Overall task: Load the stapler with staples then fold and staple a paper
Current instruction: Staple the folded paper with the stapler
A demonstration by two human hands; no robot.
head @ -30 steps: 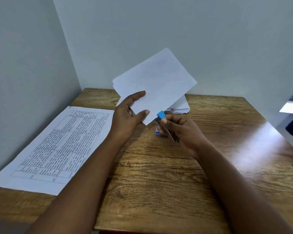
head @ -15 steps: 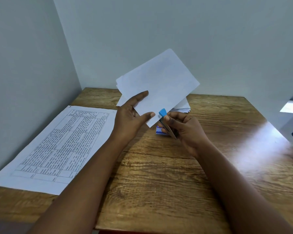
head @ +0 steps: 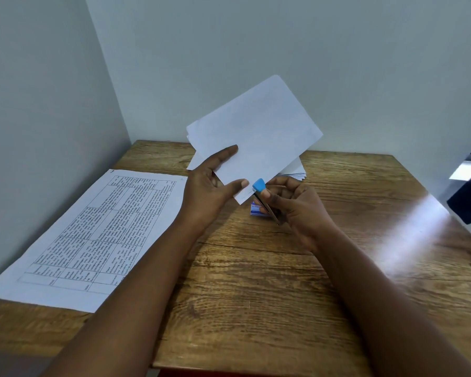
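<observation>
My left hand [head: 211,187] holds a folded white paper [head: 259,137] up above the table, thumb and fingers pinching its lower left edge. My right hand [head: 294,205] grips a small stapler [head: 261,194] with a blue cap and a metal body. The stapler's blue end sits at the paper's lower corner, touching its edge. A small blue and white staple box [head: 257,210] lies on the table just under the stapler, partly hidden by my right hand.
A printed sheet with a table of text [head: 93,235] lies flat at the left of the wooden table [head: 256,295]. A stack of white papers [head: 295,172] rests at the back, behind the folded paper. Grey walls close the left and back sides.
The folded paper and both hands have shifted slightly right and up. The stapler's blue end has come closer, from near the paper's corner to touching it.
</observation>
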